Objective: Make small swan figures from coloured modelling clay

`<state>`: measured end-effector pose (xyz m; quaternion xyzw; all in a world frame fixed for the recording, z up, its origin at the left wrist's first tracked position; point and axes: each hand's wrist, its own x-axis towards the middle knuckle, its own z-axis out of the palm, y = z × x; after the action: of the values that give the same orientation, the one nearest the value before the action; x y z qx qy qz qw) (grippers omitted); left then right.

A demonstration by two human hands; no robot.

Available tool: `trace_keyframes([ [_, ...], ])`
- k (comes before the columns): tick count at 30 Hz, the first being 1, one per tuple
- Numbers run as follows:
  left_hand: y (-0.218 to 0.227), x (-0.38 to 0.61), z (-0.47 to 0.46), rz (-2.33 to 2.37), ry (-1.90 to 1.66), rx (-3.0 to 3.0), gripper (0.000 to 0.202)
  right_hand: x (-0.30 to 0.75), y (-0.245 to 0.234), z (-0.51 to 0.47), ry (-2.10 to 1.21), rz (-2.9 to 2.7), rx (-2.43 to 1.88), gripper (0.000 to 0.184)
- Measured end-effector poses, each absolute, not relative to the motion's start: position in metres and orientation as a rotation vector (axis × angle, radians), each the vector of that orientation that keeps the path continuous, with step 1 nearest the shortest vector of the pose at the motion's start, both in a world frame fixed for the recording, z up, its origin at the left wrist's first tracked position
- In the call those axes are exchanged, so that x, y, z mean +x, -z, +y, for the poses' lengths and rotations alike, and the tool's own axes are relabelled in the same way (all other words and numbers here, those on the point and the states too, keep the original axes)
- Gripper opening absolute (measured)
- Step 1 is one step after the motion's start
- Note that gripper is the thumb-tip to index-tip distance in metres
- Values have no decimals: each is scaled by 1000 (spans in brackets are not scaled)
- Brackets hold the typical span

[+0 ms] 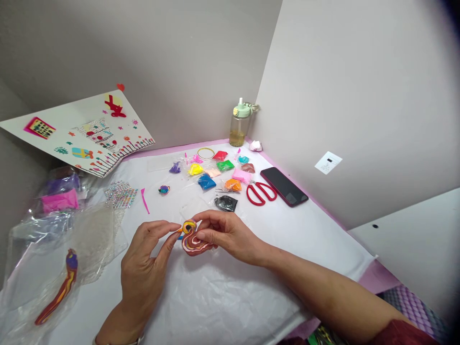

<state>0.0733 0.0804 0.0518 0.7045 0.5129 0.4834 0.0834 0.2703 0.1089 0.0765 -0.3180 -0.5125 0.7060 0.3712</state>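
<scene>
Clay figure (196, 246) in hands (145, 258) (233, 238), wall label (328, 163) unreadable

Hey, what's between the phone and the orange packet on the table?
The red scissors, between phone and orange packet, in the head view.

– is the whole swirled clay figure (195, 248) in sight?
– no, my right hand (224, 232) covers part of its body, and my left hand (143, 261) partly hides the orange tip (180, 231) at its head.
– your wrists?
– the bottom edge cuts off my left wristband (138, 341); my right sleeve (397, 334) is cropped too.
– the wall card (327, 163)?
– its print is too small for me to read.
</scene>
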Motion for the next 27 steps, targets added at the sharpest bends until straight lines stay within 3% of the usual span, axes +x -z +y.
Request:
trace_keyframes([
  [8,-52,73,77,1526,-1466,2021,10,271,-76,109,-1807,-1329,-811,31],
  [13,-52,72,82,1400,-1288,1346,36,271,-74,111,-1753,-1254,-816,34],
  [17,-53,77,86,1119,-1086,1120,43,271,-74,109,-1638,-1344,-862,30],
  [21,-57,82,83,1111,-1116,986,42,275,-76,109,-1388,-1606,-930,24],
  [27,-65,75,85,1054,-1311,817,25,282,-76,115,-1003,-1819,-923,32],
])
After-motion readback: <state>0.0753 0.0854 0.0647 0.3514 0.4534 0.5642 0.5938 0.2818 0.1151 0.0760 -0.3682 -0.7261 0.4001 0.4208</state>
